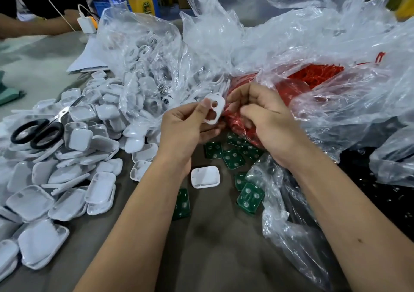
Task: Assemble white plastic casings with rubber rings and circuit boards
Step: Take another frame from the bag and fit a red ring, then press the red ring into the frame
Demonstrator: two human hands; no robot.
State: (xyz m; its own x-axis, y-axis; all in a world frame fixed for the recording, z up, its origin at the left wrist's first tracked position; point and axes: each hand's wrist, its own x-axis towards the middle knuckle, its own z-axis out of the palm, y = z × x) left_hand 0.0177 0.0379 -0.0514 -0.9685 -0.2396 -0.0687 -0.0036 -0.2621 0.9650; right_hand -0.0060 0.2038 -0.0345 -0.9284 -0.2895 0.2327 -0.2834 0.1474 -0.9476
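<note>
Forearms frame my view. Left hand (181, 126) pinches flat white plastic casing plate with holes (213, 110); right hand (264, 121) fingers curled into clear bag of red rubber rings (246, 123), grip unclear. Risk: tangled rings lift together.

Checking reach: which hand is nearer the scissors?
Left. The left hand, holding a white casing, is right of the scissors; the right hand is farther right, in the red rings.

Casings (56, 179) heaped at left on the table (212, 247), scissors (38, 130) atop. Circuit boards (234, 158) scattered centre. Rubber rings (313, 74) bagged behind, right.
</note>
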